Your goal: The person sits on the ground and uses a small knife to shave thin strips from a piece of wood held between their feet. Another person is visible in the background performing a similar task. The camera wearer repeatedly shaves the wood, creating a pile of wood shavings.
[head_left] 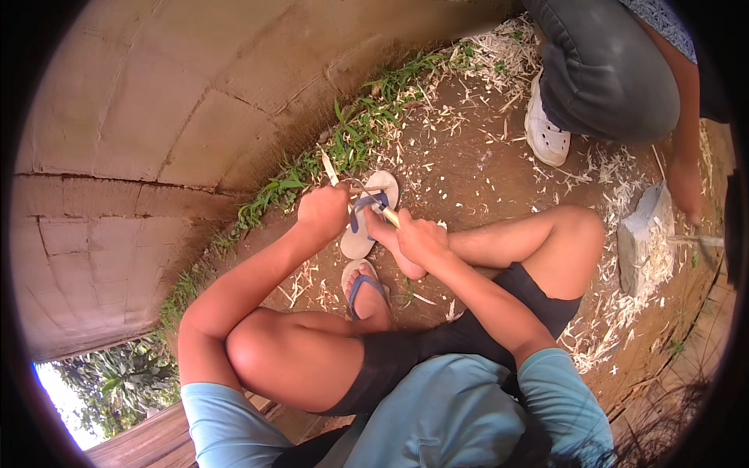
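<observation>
Left hand (pixel 324 212), fingers wrapped round pale, pointed wooden stick (pixel 329 167); right hand (pixel 422 239), gripping pale-handled, thin metal blade (pixel 391 217): slipping could cut bare foot (pixel 394 251) beneath.

Matt wood stick (pixel 329 168), rough stone-like block (pixel 641 238), smooth plastic clog (pixel 546 132), matt cloth shirt (pixel 437 413)

We see a cream stick (pixel 329 167), a pale yellow handle (pixel 391 218), beige sandals (pixel 357 248) with blue straps (pixel 356 292), our light blue shirt (pixel 437 413) and black shorts (pixel 382 363), brown soil (pixel 480 173) flecked with whitish shavings (pixel 605 331), green weeds (pixel 359 139) and a tan, dark-lined wall (pixel 195 93).
</observation>
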`<action>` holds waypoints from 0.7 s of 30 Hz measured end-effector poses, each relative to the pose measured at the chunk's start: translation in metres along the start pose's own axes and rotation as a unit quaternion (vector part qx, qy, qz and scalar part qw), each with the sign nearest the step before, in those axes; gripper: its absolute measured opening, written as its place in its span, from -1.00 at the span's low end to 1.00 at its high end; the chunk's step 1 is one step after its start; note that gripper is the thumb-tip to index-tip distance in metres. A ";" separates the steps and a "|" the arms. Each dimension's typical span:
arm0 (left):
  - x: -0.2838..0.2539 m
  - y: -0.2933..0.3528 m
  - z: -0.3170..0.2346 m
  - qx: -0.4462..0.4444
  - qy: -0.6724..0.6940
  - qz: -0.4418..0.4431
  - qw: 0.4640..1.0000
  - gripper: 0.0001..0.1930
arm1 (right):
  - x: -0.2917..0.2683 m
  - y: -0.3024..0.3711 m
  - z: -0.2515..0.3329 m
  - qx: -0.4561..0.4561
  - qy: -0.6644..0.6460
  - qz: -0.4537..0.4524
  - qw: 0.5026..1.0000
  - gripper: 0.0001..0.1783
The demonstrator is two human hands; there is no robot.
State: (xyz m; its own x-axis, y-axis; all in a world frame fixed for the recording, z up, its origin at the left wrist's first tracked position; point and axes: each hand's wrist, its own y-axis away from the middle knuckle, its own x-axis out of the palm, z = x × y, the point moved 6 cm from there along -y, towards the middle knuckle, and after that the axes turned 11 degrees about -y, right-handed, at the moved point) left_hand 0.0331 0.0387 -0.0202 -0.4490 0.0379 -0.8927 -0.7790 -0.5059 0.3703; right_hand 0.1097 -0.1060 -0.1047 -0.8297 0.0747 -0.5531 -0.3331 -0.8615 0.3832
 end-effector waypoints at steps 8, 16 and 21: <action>0.001 -0.001 0.010 -0.019 0.022 0.004 1.000 -0.85 | -0.065 0.011 0.042 -0.137 -0.189 -0.118 0.965 -0.70; 0.001 -0.002 0.000 -0.003 0.028 -0.005 1.000 -0.84 | 0.002 -0.009 -0.013 -0.023 0.037 -0.006 0.999 -0.70; 0.005 0.005 0.002 0.007 0.049 -0.008 0.999 -0.81 | -0.017 -0.006 -0.002 -0.032 0.020 -0.032 0.999 -0.72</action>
State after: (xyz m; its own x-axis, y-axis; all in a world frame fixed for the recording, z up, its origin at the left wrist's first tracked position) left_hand 0.0258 0.0378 -0.0226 -0.3922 -0.0403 -0.9190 -0.7918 -0.4937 0.3596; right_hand 0.1270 -0.1027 -0.0991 -0.7885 0.1108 -0.6049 -0.3541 -0.8861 0.2992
